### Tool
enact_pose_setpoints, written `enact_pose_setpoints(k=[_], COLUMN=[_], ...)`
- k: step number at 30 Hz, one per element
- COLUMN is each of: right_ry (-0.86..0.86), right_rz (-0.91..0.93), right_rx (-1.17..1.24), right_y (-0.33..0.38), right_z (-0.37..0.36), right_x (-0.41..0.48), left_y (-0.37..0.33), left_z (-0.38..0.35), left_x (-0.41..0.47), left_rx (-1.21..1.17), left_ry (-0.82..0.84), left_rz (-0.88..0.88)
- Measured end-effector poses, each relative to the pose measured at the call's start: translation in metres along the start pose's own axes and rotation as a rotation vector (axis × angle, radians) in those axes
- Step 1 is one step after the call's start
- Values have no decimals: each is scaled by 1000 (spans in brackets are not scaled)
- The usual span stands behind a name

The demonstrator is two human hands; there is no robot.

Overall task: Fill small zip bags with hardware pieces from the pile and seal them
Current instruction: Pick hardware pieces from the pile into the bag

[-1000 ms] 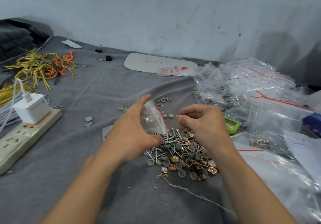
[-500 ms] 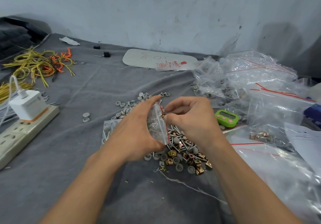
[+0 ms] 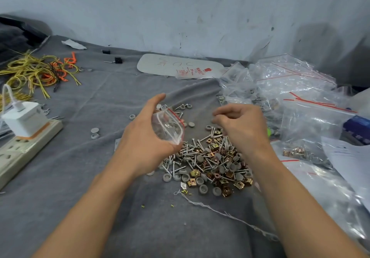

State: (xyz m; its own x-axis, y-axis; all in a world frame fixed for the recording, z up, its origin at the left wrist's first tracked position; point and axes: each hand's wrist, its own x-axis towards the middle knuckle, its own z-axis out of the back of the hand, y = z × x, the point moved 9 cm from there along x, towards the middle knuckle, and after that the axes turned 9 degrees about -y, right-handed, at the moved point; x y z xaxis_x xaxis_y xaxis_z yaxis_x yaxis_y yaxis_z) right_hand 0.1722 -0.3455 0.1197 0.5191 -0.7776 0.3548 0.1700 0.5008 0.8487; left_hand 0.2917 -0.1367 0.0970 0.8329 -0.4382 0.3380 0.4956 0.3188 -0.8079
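A small clear zip bag with a red zip line is gripped in my left hand, its mouth gaping toward the right, with a few pieces inside. My right hand hovers to the right of the bag, above the far edge of the pile, fingers curled with fingertips together; I cannot see whether they pinch a piece. The pile of hardware, made of screws, grey caps and brass clips, lies on the grey cloth just below both hands.
Loose grey caps lie left of the pile. A power strip with a white charger sits at the left edge, yellow and orange wires behind it. Heaped clear zip bags fill the right side. A wall stands behind.
My right hand has drawn away from the bag's mouth to the right. The bag now gapes open in my left hand.
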Motion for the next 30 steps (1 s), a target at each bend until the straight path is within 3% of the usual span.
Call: enact_pose_setpoints(k=[3,7,12,22,30], right_ry=[-44,120,296,191,180], right_rz=[-6,-39,-25,26,-39], right_rx=[-306,-695,-850,-649,-508], right_y=[-28,-60,-71,-76,-84], right_z=[20,16,4,19,31], right_x=[14,19,21,28,29], left_y=[0,-1,-1,-1,-2], left_z=[0,-3,-7,-10,-10], left_x=[0,-1,-2,-3,-3], left_rx=[9,35,63,98,96], left_ry=[-7,-4,1,9,7], left_rz=[18,13,15,1,-20])
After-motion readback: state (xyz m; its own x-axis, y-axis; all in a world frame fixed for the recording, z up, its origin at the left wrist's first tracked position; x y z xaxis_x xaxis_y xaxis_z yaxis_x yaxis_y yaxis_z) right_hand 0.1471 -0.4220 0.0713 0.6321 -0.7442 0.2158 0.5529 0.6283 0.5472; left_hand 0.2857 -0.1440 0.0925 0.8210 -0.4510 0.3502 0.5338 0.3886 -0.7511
